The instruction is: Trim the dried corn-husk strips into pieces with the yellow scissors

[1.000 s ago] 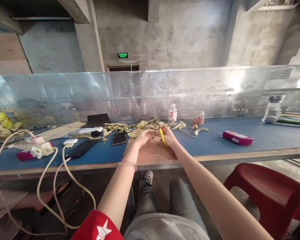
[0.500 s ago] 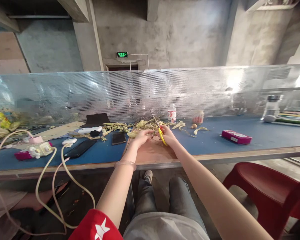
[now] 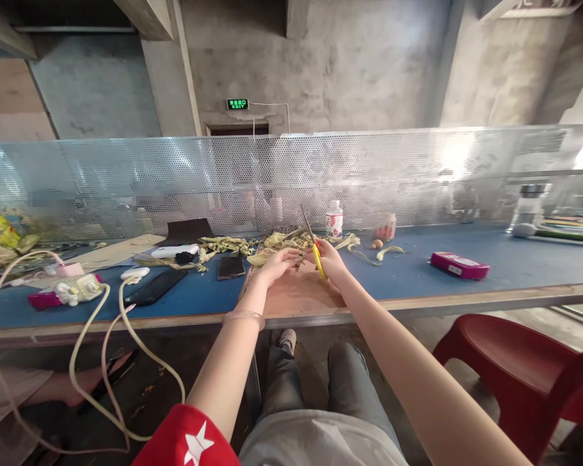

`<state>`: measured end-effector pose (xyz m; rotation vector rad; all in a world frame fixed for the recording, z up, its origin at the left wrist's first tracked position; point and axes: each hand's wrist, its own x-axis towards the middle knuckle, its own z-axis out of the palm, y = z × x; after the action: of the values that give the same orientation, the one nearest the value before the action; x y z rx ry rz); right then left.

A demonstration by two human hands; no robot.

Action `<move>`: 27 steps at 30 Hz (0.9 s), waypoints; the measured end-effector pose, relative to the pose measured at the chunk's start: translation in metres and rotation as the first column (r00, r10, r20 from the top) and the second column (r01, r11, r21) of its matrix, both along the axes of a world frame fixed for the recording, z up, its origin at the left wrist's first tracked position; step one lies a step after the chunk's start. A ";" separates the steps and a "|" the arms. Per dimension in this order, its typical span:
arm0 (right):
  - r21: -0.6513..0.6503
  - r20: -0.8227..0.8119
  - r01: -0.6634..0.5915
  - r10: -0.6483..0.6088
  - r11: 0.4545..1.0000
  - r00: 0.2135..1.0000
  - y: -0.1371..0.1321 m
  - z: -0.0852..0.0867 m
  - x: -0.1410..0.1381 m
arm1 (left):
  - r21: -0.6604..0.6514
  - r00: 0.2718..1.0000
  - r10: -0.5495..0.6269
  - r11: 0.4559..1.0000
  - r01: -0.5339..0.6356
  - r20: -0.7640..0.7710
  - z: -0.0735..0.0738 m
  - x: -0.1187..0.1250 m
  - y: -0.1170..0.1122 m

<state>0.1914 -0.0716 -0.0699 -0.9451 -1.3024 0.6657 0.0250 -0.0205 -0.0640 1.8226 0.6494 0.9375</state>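
Observation:
My right hand (image 3: 329,260) is closed round the yellow handles of a pair of scissors (image 3: 314,243), whose blades point up and away. My left hand (image 3: 278,263) pinches a small dark piece that I cannot make out, just left of the scissors. Both hands hover over a brown board (image 3: 298,294) lying on the blue table (image 3: 418,275). A heap of yellowish-green husk strips (image 3: 282,241) lies right behind the hands.
Two phones (image 3: 230,266) (image 3: 156,287), a white cable (image 3: 102,323), a pink box (image 3: 459,265), a small bottle (image 3: 335,220) and a cup (image 3: 385,227) sit on the table. A perforated metal screen (image 3: 175,181) backs it. A red plastic chair (image 3: 525,375) stands at right. Another person's foot (image 3: 85,382) shows at lower left.
The scissors have tilted more upright and my right hand has shifted slightly right and away. My left hand stays close beside it.

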 end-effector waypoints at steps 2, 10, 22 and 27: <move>0.009 -0.002 -0.011 0.011 1.000 1.000 -0.001 0.001 0.000 | 0.006 1.000 -0.019 1.000 0.019 0.005 0.000 0.000 -0.001; 0.011 -0.024 -0.056 0.056 0.998 0.998 0.000 0.001 -0.001 | 0.010 1.000 -0.011 1.000 0.011 0.028 0.000 -0.001 0.001; -0.025 -0.057 -0.109 0.107 0.994 0.993 -0.002 0.003 -0.002 | -0.024 0.994 0.071 0.997 -0.069 0.080 0.001 0.000 0.001; -0.032 -0.067 -0.103 0.101 0.994 0.993 -0.003 0.004 -0.004 | -0.032 0.992 0.077 0.997 -0.075 0.096 0.000 0.001 0.003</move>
<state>0.1873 -0.0747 -0.0657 -0.8821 -1.2909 0.7949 0.0260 -0.0174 -0.0641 1.7260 0.6723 1.0552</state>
